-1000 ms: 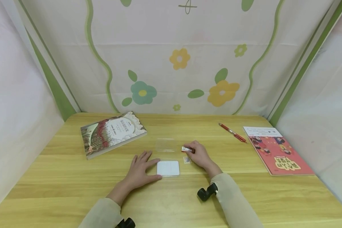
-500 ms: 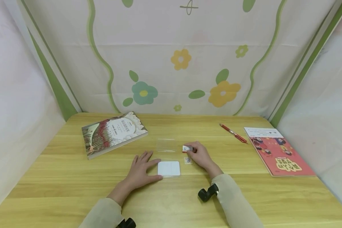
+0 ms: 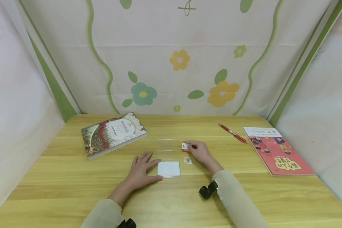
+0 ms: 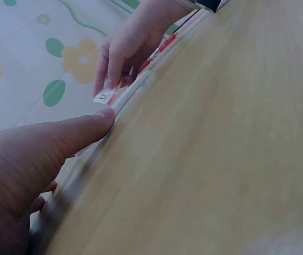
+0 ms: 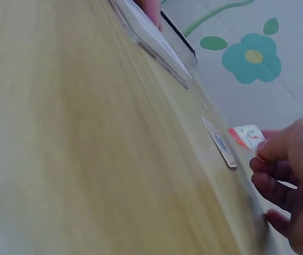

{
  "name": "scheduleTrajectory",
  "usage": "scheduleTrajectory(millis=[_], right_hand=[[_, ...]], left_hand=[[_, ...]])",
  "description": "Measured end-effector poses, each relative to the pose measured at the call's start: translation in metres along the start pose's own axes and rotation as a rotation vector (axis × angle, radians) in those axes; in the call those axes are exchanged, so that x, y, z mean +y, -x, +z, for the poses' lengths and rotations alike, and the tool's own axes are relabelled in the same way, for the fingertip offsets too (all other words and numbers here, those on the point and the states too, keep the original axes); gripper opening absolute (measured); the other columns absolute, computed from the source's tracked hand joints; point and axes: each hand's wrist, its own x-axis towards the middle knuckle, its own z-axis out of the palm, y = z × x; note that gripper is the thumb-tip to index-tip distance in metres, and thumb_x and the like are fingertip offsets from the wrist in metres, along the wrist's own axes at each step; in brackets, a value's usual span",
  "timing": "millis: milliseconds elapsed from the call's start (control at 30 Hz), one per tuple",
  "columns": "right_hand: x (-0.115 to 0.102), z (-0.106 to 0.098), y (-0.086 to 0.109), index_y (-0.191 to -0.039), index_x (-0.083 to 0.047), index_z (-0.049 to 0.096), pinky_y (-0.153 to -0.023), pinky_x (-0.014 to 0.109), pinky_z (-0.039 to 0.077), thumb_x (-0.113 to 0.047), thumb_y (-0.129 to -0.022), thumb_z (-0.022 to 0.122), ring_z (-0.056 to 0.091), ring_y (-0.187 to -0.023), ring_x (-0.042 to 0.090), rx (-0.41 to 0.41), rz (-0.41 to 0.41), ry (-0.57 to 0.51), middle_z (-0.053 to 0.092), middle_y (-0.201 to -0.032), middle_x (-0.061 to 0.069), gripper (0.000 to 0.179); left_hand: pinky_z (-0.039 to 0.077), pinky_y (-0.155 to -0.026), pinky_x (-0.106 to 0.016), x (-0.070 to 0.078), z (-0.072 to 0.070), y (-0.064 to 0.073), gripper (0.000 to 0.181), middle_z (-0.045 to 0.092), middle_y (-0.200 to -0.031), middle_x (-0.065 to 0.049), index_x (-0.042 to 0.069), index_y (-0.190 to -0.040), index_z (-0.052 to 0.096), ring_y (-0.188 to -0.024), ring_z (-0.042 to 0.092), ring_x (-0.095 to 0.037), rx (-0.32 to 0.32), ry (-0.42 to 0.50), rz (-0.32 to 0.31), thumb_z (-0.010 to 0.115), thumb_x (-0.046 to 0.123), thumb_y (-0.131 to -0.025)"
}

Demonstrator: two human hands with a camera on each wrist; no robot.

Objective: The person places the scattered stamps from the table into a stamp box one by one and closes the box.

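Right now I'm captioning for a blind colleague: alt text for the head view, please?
A person's right hand pinches a small printed card; the left hand touches a white-topped case. On the wooden table lie a printed square, clear plastic piece, red pen and two books.

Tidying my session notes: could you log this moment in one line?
right hand: pinches red-and-white card | left hand: touches white-topped clear box | square card: flat on table
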Motion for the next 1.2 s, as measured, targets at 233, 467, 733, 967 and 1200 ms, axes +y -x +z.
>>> scheduleTrajectory(millis=[233,467,733,967,1200], right_hand=[[-0.019,0.0,0.003,-0.105,-0.009,0.064,-0.071,0.029,0.044,-0.012,-0.081,0.06,0.053,-0.083,0.016,-0.053,0.006,-0.15,0.06,-0.1,0.004,0.025],[-0.046,0.012,0.019,-0.099,-0.006,0.066,-0.049,0.022,0.038,-0.007,-0.078,0.062,0.046,-0.063,0.016,-0.087,-0.035,-0.235,0.057,-0.072,0.003,0.021],[-0.054,0.033,0.036,-0.098,-0.003,0.066,-0.054,0.023,0.04,-0.009,-0.077,0.064,0.048,-0.065,0.013,-0.137,-0.115,-0.22,0.059,-0.07,0.001,0.022],[-0.044,0.048,0.043,-0.096,0.0,0.066,-0.057,0.022,0.042,-0.009,-0.077,0.064,0.05,-0.065,0.01,-0.147,-0.135,-0.246,0.064,-0.088,0.008,0.021],[-0.044,0.058,0.048,-0.094,-0.004,0.067,-0.061,0.023,0.044,-0.01,-0.076,0.065,0.053,-0.071,0.009,-0.133,-0.167,-0.165,0.064,-0.09,0.006,0.019]], left_hand=[[0.004,-0.096,-0.053,-0.001,0.0,0.0,0.065,0.029,-0.135,-0.015,0.019,-0.121,0.053,-0.125,0.016,-0.032,-0.002,0.004,0.0,0.06,0.056,-0.069],[0.005,-0.096,-0.054,0.0,-0.001,0.001,0.064,0.03,-0.134,-0.016,0.018,-0.12,0.054,-0.124,0.017,-0.034,0.01,0.002,0.004,0.06,0.056,-0.069],[0.005,-0.096,-0.054,0.0,-0.001,-0.001,0.063,0.03,-0.135,-0.015,0.021,-0.121,0.053,-0.125,0.017,-0.033,0.001,-0.012,0.002,0.06,0.056,-0.069],[0.005,-0.095,-0.055,0.0,-0.002,-0.001,0.062,0.03,-0.135,-0.016,0.02,-0.12,0.053,-0.125,0.017,-0.034,-0.003,-0.015,0.0,0.059,0.056,-0.069],[0.005,-0.096,-0.054,0.001,-0.002,0.0,0.061,0.031,-0.134,-0.016,0.018,-0.119,0.055,-0.125,0.017,-0.033,-0.002,-0.002,-0.001,0.061,0.054,-0.07]])
